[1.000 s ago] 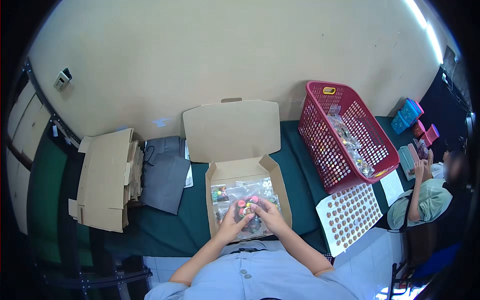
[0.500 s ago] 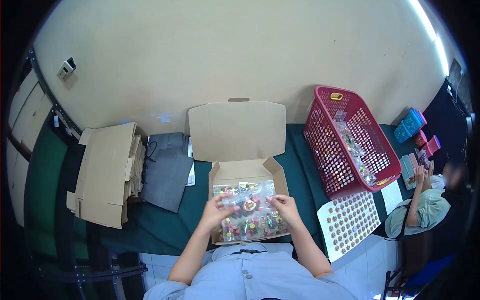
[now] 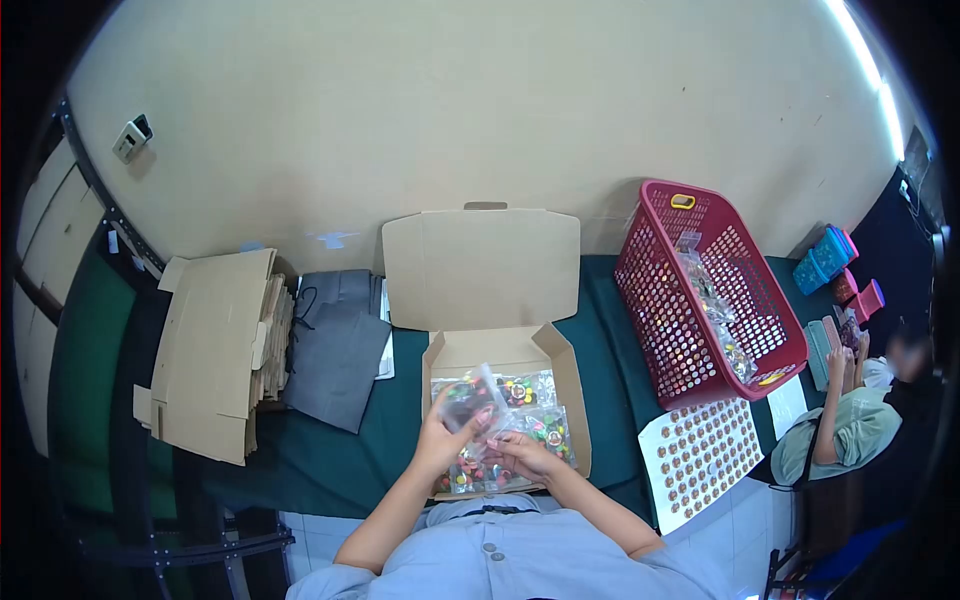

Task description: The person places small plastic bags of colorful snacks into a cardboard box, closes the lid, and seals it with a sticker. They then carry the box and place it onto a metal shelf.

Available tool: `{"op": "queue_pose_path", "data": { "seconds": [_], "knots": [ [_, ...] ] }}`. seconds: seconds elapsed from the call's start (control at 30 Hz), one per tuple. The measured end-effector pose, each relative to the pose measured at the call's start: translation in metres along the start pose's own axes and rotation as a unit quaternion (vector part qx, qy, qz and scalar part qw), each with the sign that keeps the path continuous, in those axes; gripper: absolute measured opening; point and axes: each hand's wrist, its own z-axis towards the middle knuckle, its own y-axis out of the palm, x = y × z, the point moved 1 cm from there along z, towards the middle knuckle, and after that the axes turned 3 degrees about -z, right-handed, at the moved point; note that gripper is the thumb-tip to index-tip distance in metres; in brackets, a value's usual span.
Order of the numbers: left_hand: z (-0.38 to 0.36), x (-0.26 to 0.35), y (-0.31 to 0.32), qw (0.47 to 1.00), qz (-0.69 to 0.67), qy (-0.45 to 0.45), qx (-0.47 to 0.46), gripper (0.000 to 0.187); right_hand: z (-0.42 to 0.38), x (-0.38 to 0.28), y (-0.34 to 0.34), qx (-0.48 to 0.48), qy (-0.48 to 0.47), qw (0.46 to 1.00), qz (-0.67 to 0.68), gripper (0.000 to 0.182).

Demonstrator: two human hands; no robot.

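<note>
A clear plastic bag of colourful candies (image 3: 468,398) is tilted up in my left hand (image 3: 438,440), whose thumb lies across it. My right hand (image 3: 528,457) has its fingers pinched together at the lower right corner of that bag. Both hands are above an open cardboard box (image 3: 580,430), its lid standing up at the back. Several more candy bags (image 3: 548,425) lie flat inside the box, partly hidden by my hands and the held bag.
To the right stands a maroon basket (image 3: 650,330) with bags in it, beside a sheet of round stickers (image 3: 700,460). Folded cardboard boxes (image 3: 210,350) and dark paper bags (image 3: 340,350) lie left. Another person (image 3: 850,420) sits at far right near plastic containers (image 3: 825,260).
The held bag has moved left and tilted up in my left hand. My right hand has shifted left and down, from the bag's right edge to its lower corner.
</note>
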Motion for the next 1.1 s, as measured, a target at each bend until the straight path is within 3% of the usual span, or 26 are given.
{"op": "queue_pose_path", "data": {
  "seconds": [0.2,0.3,0.43,0.5,0.53,0.57,0.63,0.7,0.77,0.8,0.83,0.9,0.97,1.03,1.1],
  "knots": [
    [-0.006,-0.016,0.004,0.999,0.014,-0.046,0.018,0.04,-0.002,0.0,0.002,0.037,-0.003,0.999,-0.016,0.026],
    [-0.002,-0.032,0.001,0.997,0.01,-0.009,0.07,0.033,0.0,-0.002,-0.002,0.041,-0.018,0.999,0.003,0.025],
    [0.007,-0.041,-0.009,0.991,-0.093,-0.003,0.099,0.053,0.012,-0.002,-0.024,0.1,-0.069,0.993,-0.002,0.02],
    [0.009,-0.035,-0.016,0.99,-0.094,0.038,0.099,0.062,0.018,-0.01,-0.033,0.225,-0.137,0.959,-0.101,0.019],
    [0.013,-0.036,-0.024,0.984,-0.058,0.068,0.152,0.064,0.021,-0.013,-0.041,0.258,-0.159,0.943,-0.141,0.02],
    [0.016,-0.038,-0.031,0.973,-0.021,0.1,0.205,0.067,0.028,-0.015,-0.051,0.256,-0.16,0.943,-0.14,0.02],
    [0.023,-0.051,-0.044,0.97,-0.016,0.099,0.223,0.058,0.04,-0.021,-0.062,0.243,-0.15,0.927,-0.243,0.022],
    [0.026,-0.07,-0.053,0.982,0.047,0.105,0.15,0.047,0.048,-0.021,-0.067,0.217,-0.117,0.931,-0.268,0.025],
    [0.024,-0.083,-0.049,0.987,0.033,0.078,0.135,0.039,0.062,-0.017,-0.071,0.23,-0.117,0.901,-0.35,0.036],
    [0.022,-0.091,-0.046,0.989,0.044,0.06,0.127,0.038,0.064,-0.017,-0.063,0.301,-0.143,0.829,-0.448,0.048],
    [0.021,-0.099,-0.045,0.99,0.055,0.043,0.119,0.038,0.064,-0.017,-0.059,0.301,-0.145,0.829,-0.449,0.048],
    [0.015,-0.113,-0.05,0.99,0.094,0.031,0.102,0.036,0.057,-0.021,-0.051,0.368,-0.281,0.671,-0.58,0.054],
    [0.008,-0.12,-0.051,0.942,0.33,0.061,-0.003,0.035,0.045,-0.025,-0.048,0.355,-0.296,0.667,-0.584,0.049],
    [0.0,-0.136,-0.053,0.941,0.338,0.019,-0.025,0.038,0.035,-0.021,-0.056,0.318,-0.23,0.702,-0.595,0.042],
    [-0.003,-0.147,-0.053,0.886,0.456,-0.075,-0.044,0.045,0.022,-0.015,-0.064,0.333,-0.241,0.702,-0.582,0.034]
  ]
}}
